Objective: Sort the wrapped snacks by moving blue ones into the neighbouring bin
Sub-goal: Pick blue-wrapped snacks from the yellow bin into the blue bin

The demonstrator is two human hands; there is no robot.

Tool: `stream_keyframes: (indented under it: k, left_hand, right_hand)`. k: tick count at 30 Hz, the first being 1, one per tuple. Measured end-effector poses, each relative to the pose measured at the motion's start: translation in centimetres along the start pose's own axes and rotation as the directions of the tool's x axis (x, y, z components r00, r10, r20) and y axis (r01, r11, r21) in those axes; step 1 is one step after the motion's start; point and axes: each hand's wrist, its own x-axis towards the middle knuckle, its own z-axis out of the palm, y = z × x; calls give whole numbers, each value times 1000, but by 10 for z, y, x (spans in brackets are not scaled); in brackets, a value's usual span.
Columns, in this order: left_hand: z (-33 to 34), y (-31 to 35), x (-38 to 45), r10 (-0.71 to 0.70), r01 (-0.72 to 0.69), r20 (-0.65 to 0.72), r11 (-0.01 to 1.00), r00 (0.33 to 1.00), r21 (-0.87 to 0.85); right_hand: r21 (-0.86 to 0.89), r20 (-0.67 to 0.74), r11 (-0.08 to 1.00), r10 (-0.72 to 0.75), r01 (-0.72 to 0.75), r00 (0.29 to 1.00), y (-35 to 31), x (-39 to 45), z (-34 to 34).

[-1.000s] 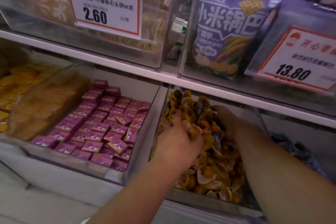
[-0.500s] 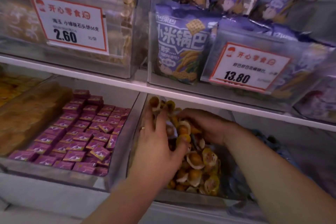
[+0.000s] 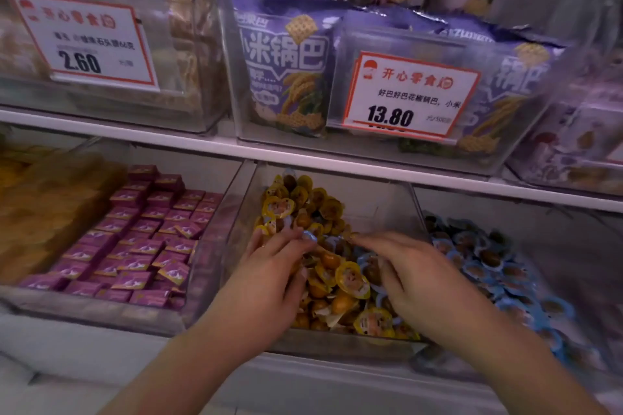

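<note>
A clear middle bin point(image 3: 387, 202) on the lower shelf holds a heap of yellow wrapped snacks point(image 3: 350, 280) with a few blue wrapped snacks point(image 3: 362, 261) mixed in. The neighbouring bin point(image 3: 556, 246) to its right holds blue wrapped snacks point(image 3: 505, 276). My left hand point(image 3: 273, 276) rests on the heap's left side, fingers pinching a blue wrapper edge point(image 3: 309, 236). My right hand point(image 3: 414, 276) lies palm down over the heap's right side, fingers curled among the snacks; what it covers is hidden.
To the left, a clear bin point(image 3: 202, 280) is filled with purple boxed snacks point(image 3: 145, 239). A white shelf edge point(image 3: 337, 162) runs just above the bins. The upper shelf carries purple snack bags point(image 3: 286, 67) and two price cards point(image 3: 408, 94).
The view has shifted down and right, showing the blue-snack bin. Both hands pulled back from the rear of the heap toward the front, and the right hand turned palm down.
</note>
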Motion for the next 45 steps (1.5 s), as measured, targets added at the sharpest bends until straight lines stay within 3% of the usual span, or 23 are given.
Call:
stream_keyframes:
  k: [2,6,10,13,17,19,21,24,25,26,27,28,29,30,31,32,33,35,37,39,42,45]
  left_hand:
    - [-4,3,0,10,-12,-26,997,1000,-81]
    - [-6,8,-1,11,-20,-71,993,997,-120]
    - [-3,8,4,-52,53,-89,998,995,13]
    - [0,10,11,-41,48,-60,991,997,125]
    - [-6,7,17,-26,20,59,994,998,109]
    - [-10,6,14,6,-8,25,998,1000,67]
    - [-12,9,10,28,-29,-96,1000,995,-2]
    - [-12,11,12,-108,44,-284,974,953,-221]
    - [-13,12,14,-171,64,-326,947,930,-315]
    - [-13,13,16,-214,63,-358,919,909,-389]
    - [-13,16,17,-219,43,-382,907,898,-420]
    - [-12,20,17,-187,11,-401,916,897,-401]
    - [-10,25,16,-127,-28,-414,937,902,-349]
    - [-6,30,16,-55,-72,-413,956,909,-285]
    - [-3,34,15,21,-119,-391,966,920,-227]
    - [-1,38,16,90,-162,-345,969,934,-187]
    - [-2,40,17,141,-195,-282,965,949,-176]
    - [-9,39,18,180,-212,-137,938,974,-273]
    - [-23,35,16,129,-143,-64,914,990,-380]
    - [-39,26,11,93,-120,-108,951,990,-285]
    - [-59,6,1,188,-169,-144,976,972,136]
    - [-68,-8,-8,121,-133,54,931,991,340]
  right_hand:
    - [-76,-58,997,-9,4,998,6,0,1]
    - [-252,109,966,-33,60,993,12,5,-4]
    - [-490,260,860,-13,143,966,5,8,1]
    - [-529,264,839,20,128,964,2,12,5]
    - [-576,240,812,55,97,969,-3,10,11]
    - [-531,216,843,38,85,976,-4,9,8]
    - [-397,130,917,2,51,991,3,9,1]
    - [94,-70,991,100,-93,993,7,11,-11]
    - [296,-99,944,181,-145,978,4,13,-13]
    - [517,-78,832,281,-202,957,0,16,-13]
    - [734,11,628,371,-260,928,-5,18,-13]
    - [885,163,345,399,-313,902,-12,20,-13]
    - [933,306,77,347,-352,886,-18,21,-14]
    - [920,393,-97,253,-381,884,-22,22,-14]
    - [905,422,-136,174,-403,890,-24,22,-13]
    - [910,415,-76,146,-408,898,-25,22,-12]
    - [918,379,52,176,-393,909,-24,23,-12]
    - [855,235,398,271,-331,933,-21,24,-14]
    - [691,160,672,217,-266,963,-13,23,-21]
    - [426,217,877,139,-222,966,-4,20,-28]
    - [64,252,990,104,-124,962,0,17,-27]
    - [-183,262,982,85,-38,961,-5,18,-11]
